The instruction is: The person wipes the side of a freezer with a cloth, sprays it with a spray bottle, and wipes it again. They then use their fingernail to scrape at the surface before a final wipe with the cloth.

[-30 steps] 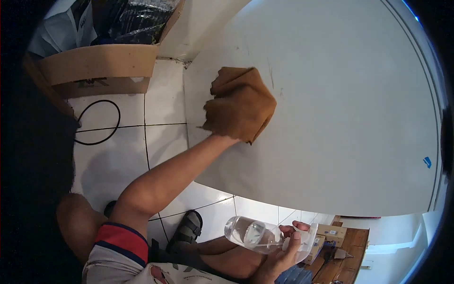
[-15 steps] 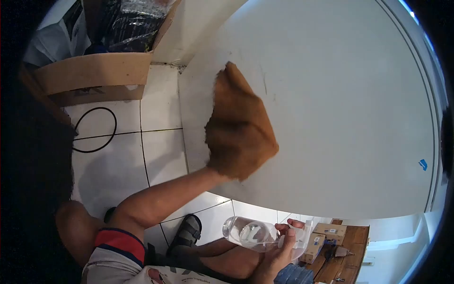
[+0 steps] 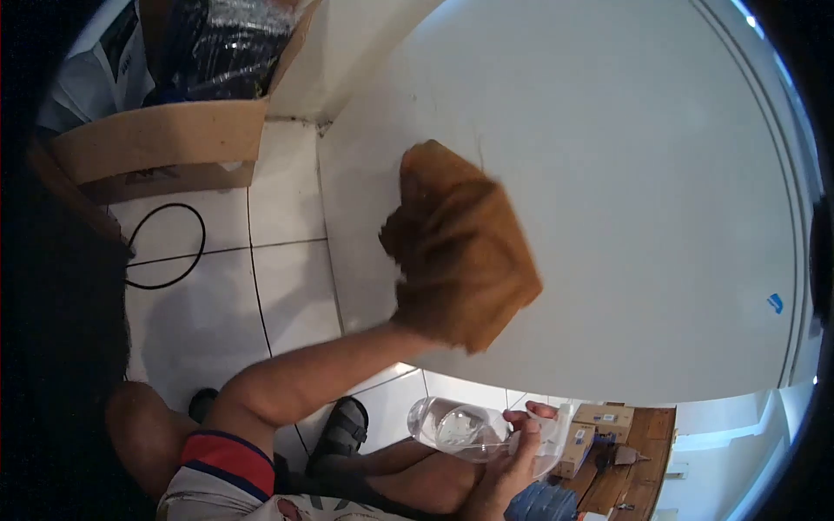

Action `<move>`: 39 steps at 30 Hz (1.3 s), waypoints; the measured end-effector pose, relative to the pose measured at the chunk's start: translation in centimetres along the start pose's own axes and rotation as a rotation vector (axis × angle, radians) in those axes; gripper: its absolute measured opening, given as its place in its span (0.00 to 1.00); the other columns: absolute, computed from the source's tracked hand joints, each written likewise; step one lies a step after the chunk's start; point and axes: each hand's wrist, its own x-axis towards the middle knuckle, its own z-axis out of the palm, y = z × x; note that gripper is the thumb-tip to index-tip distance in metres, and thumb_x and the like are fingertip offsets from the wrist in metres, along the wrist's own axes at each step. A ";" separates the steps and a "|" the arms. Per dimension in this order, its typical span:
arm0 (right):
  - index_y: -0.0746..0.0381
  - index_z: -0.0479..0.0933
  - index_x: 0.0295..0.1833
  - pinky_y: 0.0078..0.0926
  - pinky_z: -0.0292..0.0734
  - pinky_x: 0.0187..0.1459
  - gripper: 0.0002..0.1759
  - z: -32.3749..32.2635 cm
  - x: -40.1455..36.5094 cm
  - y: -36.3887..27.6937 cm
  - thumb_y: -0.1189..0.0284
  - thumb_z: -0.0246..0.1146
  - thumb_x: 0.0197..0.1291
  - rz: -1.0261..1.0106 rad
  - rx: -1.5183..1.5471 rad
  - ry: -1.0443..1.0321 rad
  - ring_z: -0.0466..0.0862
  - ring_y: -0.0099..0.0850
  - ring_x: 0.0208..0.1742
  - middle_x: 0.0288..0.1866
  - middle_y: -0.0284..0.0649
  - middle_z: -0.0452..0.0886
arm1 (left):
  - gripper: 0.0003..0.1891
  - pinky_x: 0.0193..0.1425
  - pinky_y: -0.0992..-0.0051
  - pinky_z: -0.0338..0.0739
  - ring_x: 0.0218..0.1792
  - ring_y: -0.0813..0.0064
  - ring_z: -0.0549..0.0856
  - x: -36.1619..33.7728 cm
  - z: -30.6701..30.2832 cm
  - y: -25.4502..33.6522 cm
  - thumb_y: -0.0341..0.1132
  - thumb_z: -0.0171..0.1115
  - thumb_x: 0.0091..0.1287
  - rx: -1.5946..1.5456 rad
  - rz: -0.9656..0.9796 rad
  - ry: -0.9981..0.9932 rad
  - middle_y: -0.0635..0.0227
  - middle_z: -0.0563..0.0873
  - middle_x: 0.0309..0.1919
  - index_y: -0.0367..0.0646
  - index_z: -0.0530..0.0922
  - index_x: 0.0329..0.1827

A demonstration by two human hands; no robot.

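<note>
My left hand is covered by a brown cloth [image 3: 465,252] with a ragged edge, which lies against a large white panel [image 3: 643,200]. Only the wrist and forearm show below the cloth, so my fingers are hidden. In my right hand [image 3: 526,438], at the lower right, is a clear plastic spray bottle [image 3: 456,430] with a whitish head. It is tilted onto its side, and my fingers wrap round its head end. Faint dark marks show on the panel near the cloth. A scrap of blue tape [image 3: 775,303] sticks to the panel at the right.
A cardboard box [image 3: 165,139] holding plastic-wrapped things stands on white floor tiles [image 3: 287,208] at the upper left. A black loop [image 3: 202,243] lies near it. Small cartons [image 3: 604,421] sit on a wooden table [image 3: 651,434] beside a blue water jug [image 3: 543,502].
My left hand has moved the brown cloth down and to the right over the panel, and its folds have shifted. The spray bottle stays almost still in my right hand.
</note>
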 end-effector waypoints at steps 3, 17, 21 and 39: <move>0.66 0.69 0.52 0.35 0.69 0.55 0.14 -1.1 0.0 0.5 0.71 0.58 0.66 0.035 0.059 -0.021 0.77 0.31 0.46 0.50 0.43 0.72 | 0.28 0.73 0.69 0.61 0.67 0.66 0.69 3.5 0.1 8.0 0.45 0.53 0.73 1.574 0.029 0.208 0.62 0.71 0.64 0.40 0.62 0.71; 0.66 0.70 0.51 0.33 0.74 0.51 0.15 -0.1 -0.4 0.6 0.71 0.63 0.63 0.042 0.154 -0.080 0.82 0.34 0.43 0.46 0.45 0.77 | 0.13 0.31 0.64 0.82 0.29 0.66 0.86 6.5 -11.7 7.5 0.31 0.60 0.61 2.141 0.815 0.896 0.58 0.86 0.33 0.34 0.82 0.47; 0.68 0.72 0.49 0.31 0.77 0.48 0.14 1.7 0.1 -0.3 0.73 0.64 0.62 -0.052 0.107 -0.195 0.83 0.35 0.43 0.44 0.44 0.78 | 0.18 0.27 0.62 0.82 0.27 0.63 0.87 4.2 -15.3 8.3 0.31 0.63 0.58 2.714 0.591 1.053 0.54 0.86 0.41 0.33 0.79 0.52; 0.66 0.70 0.35 0.45 0.72 0.32 0.11 20.5 6.3 -3.6 0.73 0.66 0.53 -0.694 -0.310 -0.004 0.77 0.49 0.31 0.32 0.49 0.74 | 0.25 0.65 0.67 0.73 0.61 0.69 0.76 -2.6 -19.3 19.8 0.39 0.63 0.70 1.641 0.686 0.474 0.64 0.75 0.64 0.43 0.70 0.68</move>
